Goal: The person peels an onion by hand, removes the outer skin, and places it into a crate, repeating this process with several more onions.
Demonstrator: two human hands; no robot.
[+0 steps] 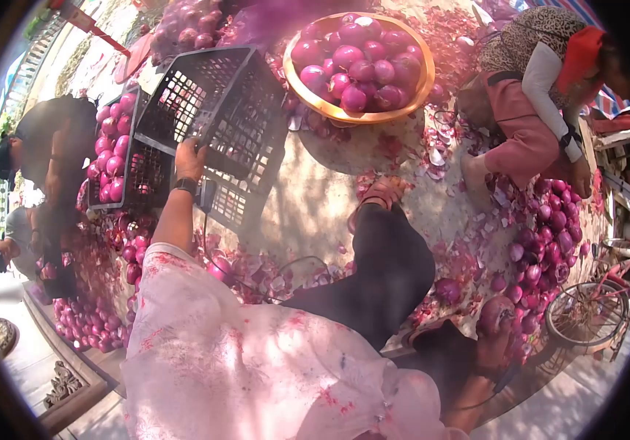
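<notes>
My left hand (pixel 189 159), with a dark band at the wrist, is closed on the rim of a black plastic crate (pixel 245 110). The crate is tilted, and its slatted walls show no onions inside. Down at the lower right, my right hand (pixel 494 349) is wrapped round a large purple onion (pixel 496 314), beside a heap of red onions (pixel 549 235). Part of that hand lies in shadow. Just left of the held crate stands another black crate (pixel 150 172) with red onions (pixel 114 150) in it.
An orange-rimmed basin (pixel 427 81) full of onions stands ahead. A person (pixel 531 125) bends over the heap at right; other people (pixel 51 147) are at left. Onion skins (pixel 439 147) litter the ground, and a bicycle (pixel 590 312) stands at far right.
</notes>
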